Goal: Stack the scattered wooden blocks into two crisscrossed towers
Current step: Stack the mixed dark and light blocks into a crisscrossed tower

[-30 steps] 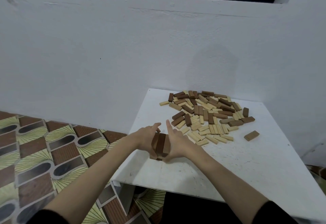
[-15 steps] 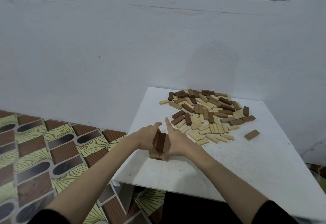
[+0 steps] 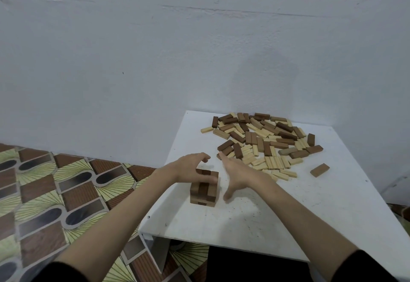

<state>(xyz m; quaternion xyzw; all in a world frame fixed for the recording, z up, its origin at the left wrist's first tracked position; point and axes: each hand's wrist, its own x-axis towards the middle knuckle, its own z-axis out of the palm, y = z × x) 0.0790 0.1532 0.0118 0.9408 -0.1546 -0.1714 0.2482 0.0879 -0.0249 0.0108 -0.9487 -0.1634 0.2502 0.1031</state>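
A short crisscrossed tower [image 3: 205, 190] of dark brown blocks stands near the left edge of the white table [image 3: 255, 221]. My left hand [image 3: 192, 168] hovers over the tower's top left, fingers loosely curved, thumb touching its top. My right hand [image 3: 238, 170] is just right of the tower, fingers straight and spread, not touching it. A large pile of scattered dark and light wooden blocks [image 3: 264, 139] lies at the table's far side. One brown block [image 3: 319, 170] lies apart on the right.
A white wall runs behind the table. The table's left and front edges drop to a patterned tile floor [image 3: 55, 193]. Bare white tabletop lies in front of and to the right of the tower.
Both hands were pressed against the tower's sides. The right hand has since pulled away to the right and opened; the left hand lifted to the tower's top.
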